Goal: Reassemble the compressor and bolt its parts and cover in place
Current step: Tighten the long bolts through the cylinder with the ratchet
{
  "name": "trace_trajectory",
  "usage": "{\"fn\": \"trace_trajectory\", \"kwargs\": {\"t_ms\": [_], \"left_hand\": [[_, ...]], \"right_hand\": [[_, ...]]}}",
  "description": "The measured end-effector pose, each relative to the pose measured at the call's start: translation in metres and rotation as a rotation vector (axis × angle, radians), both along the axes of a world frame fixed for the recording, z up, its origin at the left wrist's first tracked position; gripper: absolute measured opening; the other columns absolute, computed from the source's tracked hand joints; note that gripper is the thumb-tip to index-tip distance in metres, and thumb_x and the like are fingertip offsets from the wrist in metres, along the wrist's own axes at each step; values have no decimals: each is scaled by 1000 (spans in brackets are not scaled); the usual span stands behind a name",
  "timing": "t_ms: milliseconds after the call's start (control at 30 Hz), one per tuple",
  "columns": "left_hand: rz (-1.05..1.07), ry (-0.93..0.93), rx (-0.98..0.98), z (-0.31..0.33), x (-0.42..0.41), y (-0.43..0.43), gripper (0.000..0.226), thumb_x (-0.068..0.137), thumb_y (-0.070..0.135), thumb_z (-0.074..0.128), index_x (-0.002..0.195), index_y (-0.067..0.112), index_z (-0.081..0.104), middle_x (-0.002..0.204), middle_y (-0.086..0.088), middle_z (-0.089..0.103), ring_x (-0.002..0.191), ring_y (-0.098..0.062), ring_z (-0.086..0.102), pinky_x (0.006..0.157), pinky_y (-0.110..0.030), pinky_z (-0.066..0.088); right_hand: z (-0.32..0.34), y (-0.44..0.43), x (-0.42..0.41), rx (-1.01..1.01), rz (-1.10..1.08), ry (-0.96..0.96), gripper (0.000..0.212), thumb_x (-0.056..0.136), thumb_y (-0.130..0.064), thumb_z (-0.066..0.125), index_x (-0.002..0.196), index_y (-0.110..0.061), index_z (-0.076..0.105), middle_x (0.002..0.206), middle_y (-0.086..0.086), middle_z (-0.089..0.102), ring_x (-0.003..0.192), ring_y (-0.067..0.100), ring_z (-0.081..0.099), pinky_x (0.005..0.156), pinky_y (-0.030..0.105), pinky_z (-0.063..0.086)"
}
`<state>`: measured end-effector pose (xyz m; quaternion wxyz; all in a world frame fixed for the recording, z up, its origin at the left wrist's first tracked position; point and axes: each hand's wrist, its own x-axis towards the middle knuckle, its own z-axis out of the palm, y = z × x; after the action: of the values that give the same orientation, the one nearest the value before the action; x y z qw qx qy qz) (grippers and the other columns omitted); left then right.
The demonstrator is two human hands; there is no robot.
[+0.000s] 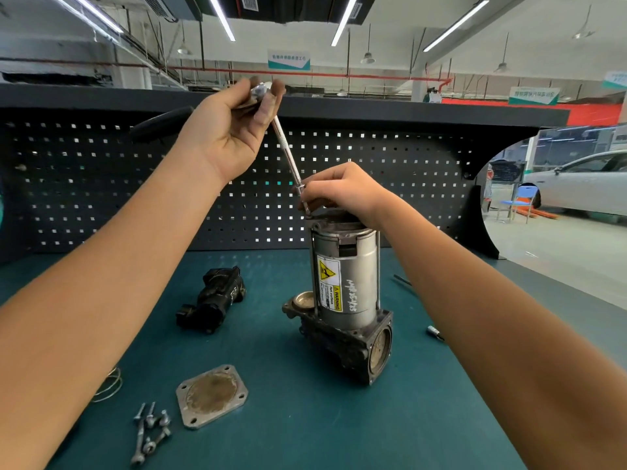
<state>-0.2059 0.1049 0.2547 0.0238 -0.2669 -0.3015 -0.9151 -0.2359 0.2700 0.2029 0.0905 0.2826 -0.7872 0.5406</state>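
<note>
Worktop (305, 418): compressor (346, 283) upright, centre-right. Extension driver (288, 154): long axis tilted, head up-left, tip down on compressor's top rim. My left hand (230, 130): fingers curled round its head. My right hand (339, 191): fingers pinching its tip, nearer the rim.

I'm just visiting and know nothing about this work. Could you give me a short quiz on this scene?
1. True or false: the cover is bolted onto the compressor.
2. Which hand grips the wrench's top end? A) left B) right
3. Fill in: the loose bolts lie on the cover's ___ side.
Key: 1 false, it lies on the mat; 2 A, the left hand; 3 left.
</note>
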Motion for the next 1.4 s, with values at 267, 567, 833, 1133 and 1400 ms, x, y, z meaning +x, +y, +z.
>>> {"fn": "trace_trajectory", "kwargs": {"t_ms": [267,567,833,1133,1400], "left_hand": [[16,-7,-89,10,-13,2,20,99,9,41,106,-6,52,103,-30,58,62,-23,69,52,-21,55],[68,-24,-219,17,-27,12,20,100,12,39,100,-3,53,91,-24,63,54,-13,66,50,-18,54],[80,-136,-377,16,-43,13,45,96,16,33,56,12,54,68,-1,67,31,-1,38,35,-7,28],[151,-182,-654,29,-49,14,28,93,18,28,69,19,40,52,9,52,26,-5,25,34,-12,23],[198,-166,-889,43,-53,23,19,94,16,27,89,16,45,47,9,50,25,-5,27,31,-13,25]], "right_hand": [[0,3,-1,43,30,-18,4,79,-9,73,82,-12,72,68,-3,72,62,7,67,61,17,53],[-1,2,-2,65,-53,26,7,77,-14,76,82,-13,70,76,1,70,68,10,66,75,23,56],[0,-2,-1,113,-110,45,12,76,-18,78,80,-10,69,80,7,69,68,12,61,75,29,53],[2,-4,-3,109,-122,2,10,78,-22,75,76,-15,69,73,3,68,67,14,62,76,30,54],[1,-3,-8,22,-69,-51,28,85,-17,66,111,-8,67,98,14,70,81,19,64,88,35,52]]}}
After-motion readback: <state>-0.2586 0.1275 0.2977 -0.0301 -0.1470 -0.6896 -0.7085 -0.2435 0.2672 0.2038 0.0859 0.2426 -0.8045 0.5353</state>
